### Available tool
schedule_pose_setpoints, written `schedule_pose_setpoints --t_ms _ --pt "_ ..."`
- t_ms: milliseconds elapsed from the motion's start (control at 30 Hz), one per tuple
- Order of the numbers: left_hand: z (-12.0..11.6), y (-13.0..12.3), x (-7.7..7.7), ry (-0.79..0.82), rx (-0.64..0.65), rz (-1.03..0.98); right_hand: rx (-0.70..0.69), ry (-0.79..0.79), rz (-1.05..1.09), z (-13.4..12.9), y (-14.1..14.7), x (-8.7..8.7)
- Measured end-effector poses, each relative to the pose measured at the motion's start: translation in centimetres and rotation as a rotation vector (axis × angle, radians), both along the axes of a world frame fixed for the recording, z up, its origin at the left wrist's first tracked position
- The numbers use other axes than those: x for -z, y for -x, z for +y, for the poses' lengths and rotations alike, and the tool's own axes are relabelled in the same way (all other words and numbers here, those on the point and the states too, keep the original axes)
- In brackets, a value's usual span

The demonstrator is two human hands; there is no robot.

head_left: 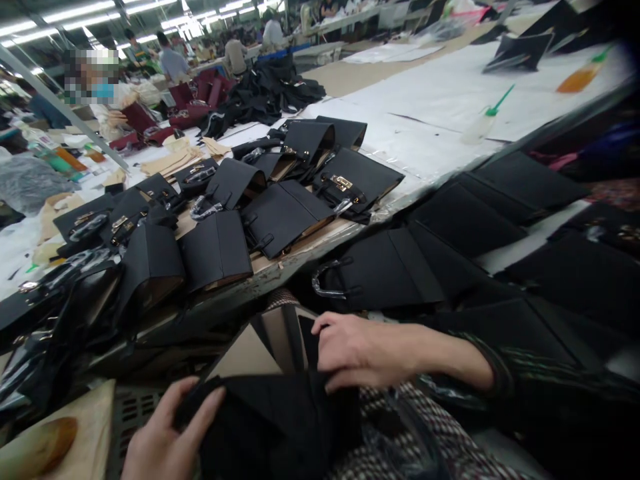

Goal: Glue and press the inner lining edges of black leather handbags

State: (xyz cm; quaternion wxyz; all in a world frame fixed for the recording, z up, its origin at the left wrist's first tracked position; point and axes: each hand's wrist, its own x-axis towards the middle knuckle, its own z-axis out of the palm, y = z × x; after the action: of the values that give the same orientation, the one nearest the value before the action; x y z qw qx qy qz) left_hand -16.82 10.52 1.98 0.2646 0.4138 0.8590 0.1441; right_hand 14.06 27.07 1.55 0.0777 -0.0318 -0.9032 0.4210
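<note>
A black handbag lies on my lap, its opening showing a tan and brown inner side. My left hand pinches the bag's left edge between thumb and fingers. Over the right side of the opening, my right hand is closed with its fingers curled on the black edge; part of the grip is hidden. Patterned cloth covers my legs under the bag.
Several black handbags with gold clasps crowd the table edge ahead. More black bags are stacked to my right. A green-tipped glue bottle stands on white paper. Across the table, a person handles dark red pieces. At lower left sits a plastic crate.
</note>
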Motion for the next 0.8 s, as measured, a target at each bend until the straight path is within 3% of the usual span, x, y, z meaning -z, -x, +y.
schedule_pose_setpoints --t_ms 133,200,333,500,800 --pt "7.5 1.0 -0.9 -0.022 0.352 0.032 0.273 0.465 -0.052 3.1 1.2 1.4" --pt "11.2 1.4 0.0 0.027 0.525 0.089 0.430 0.723 -0.004 4.4 2.3 2.4" --pt "15.6 1.2 2.5 0.051 0.614 0.134 0.709 1.176 0.046 5.9 3.5 4.7" --pt "17.1 0.0 3.5 0.056 0.709 0.143 0.828 1.284 -0.023 6.8 1.9 7.2" --pt "20.1 -1.8 2.0 0.193 0.785 0.204 0.910 1.399 -0.228 6.2 -0.1 9.3"
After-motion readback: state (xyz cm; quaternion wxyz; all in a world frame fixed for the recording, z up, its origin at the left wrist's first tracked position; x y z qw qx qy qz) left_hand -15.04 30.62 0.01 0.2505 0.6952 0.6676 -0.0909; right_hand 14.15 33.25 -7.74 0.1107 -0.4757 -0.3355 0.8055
